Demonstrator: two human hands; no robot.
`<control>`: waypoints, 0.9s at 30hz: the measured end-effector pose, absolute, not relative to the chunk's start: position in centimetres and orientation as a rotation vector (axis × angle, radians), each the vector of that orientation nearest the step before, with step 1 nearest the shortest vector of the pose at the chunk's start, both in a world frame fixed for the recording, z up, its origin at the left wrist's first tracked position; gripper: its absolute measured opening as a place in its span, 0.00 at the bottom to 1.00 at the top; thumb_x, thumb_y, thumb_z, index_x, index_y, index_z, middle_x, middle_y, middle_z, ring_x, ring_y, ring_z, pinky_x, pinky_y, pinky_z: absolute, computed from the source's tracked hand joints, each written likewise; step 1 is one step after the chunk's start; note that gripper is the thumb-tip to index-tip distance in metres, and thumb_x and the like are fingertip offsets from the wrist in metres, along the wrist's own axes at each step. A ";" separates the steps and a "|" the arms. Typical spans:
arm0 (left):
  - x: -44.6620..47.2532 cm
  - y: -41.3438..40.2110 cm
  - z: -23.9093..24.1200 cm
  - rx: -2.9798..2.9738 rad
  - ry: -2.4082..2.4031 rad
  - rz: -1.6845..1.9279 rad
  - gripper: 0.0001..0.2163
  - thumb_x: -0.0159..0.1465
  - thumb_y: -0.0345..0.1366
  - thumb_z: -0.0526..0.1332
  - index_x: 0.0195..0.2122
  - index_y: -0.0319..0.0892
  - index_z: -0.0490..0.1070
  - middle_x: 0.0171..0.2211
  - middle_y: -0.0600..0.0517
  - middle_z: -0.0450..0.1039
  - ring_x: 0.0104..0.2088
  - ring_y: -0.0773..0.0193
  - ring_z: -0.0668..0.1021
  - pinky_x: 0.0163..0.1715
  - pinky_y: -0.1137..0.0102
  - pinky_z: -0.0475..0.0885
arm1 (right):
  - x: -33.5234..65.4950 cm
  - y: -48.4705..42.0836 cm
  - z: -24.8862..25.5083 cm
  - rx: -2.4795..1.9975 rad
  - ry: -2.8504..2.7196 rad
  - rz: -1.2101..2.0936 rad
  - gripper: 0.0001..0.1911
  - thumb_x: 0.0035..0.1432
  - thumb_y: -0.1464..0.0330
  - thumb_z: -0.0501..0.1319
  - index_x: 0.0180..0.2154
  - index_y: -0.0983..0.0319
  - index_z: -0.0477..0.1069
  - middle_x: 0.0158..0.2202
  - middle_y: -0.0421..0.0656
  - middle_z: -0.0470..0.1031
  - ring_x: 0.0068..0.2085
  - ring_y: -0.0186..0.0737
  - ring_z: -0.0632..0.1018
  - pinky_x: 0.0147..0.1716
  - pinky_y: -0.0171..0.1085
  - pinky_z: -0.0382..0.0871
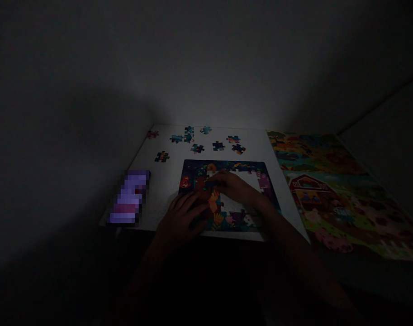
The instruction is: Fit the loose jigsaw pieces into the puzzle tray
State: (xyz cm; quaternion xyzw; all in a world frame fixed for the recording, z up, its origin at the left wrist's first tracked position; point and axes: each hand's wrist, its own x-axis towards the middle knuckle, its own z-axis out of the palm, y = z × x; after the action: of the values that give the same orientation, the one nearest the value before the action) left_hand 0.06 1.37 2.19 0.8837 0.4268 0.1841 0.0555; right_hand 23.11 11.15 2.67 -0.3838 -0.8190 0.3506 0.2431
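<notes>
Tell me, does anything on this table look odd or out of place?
One oddity: the purple object left of the puzzle shows only as coarse squares, hiding its details. I see nothing spilled.

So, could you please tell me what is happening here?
A person is working on a partly filled jigsaw puzzle on a white table. The left hand lies spread over the puzzle's lower left part. The right hand is over the unfilled middle, fingertips towards its left side; it is too dark to tell if they hold anything. Loose jigsaw pieces lie beyond the puzzle.
</notes>
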 end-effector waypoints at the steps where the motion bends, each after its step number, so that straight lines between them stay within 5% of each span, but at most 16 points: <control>1: 0.1 1.4 2.2 2.681 1.297 0.558 0.15 0.67 0.40 0.58 0.53 0.47 0.71 0.62 0.45 0.64 0.62 0.52 0.65 0.62 0.51 0.60 | 23.1 11.2 2.6 -1.046 -2.228 0.962 0.18 0.58 0.78 0.59 0.48 0.56 0.76 0.45 0.43 0.77 0.47 0.41 0.75 0.50 0.44 0.67; 15: -0.1 1.3 1.9 2.696 1.307 0.553 0.15 0.66 0.41 0.59 0.54 0.48 0.70 0.62 0.45 0.64 0.62 0.52 0.65 0.61 0.49 0.60 | 23.0 11.1 2.5 -1.105 -2.149 1.028 0.19 0.57 0.76 0.62 0.49 0.55 0.75 0.45 0.44 0.76 0.46 0.43 0.75 0.49 0.44 0.68; 21: 0.0 1.4 2.2 2.666 1.307 0.527 0.15 0.66 0.40 0.60 0.54 0.49 0.70 0.62 0.46 0.64 0.62 0.52 0.65 0.61 0.48 0.61 | 23.4 11.5 3.1 -1.085 -1.970 1.349 0.17 0.59 0.71 0.61 0.50 0.57 0.73 0.41 0.42 0.77 0.38 0.39 0.76 0.40 0.40 0.71; 27: -0.1 1.3 2.2 2.685 1.291 0.558 0.15 0.67 0.40 0.59 0.54 0.48 0.70 0.63 0.45 0.63 0.63 0.52 0.64 0.61 0.49 0.61 | 23.2 11.8 3.6 -0.978 -1.937 1.488 0.11 0.59 0.67 0.61 0.44 0.58 0.75 0.44 0.42 0.78 0.43 0.40 0.77 0.44 0.40 0.71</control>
State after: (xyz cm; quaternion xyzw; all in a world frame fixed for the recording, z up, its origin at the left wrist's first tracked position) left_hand -0.07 1.34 2.17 0.8845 0.4253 0.1837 0.0555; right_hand 23.23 11.77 3.60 -0.3598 -0.7125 0.5470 0.2524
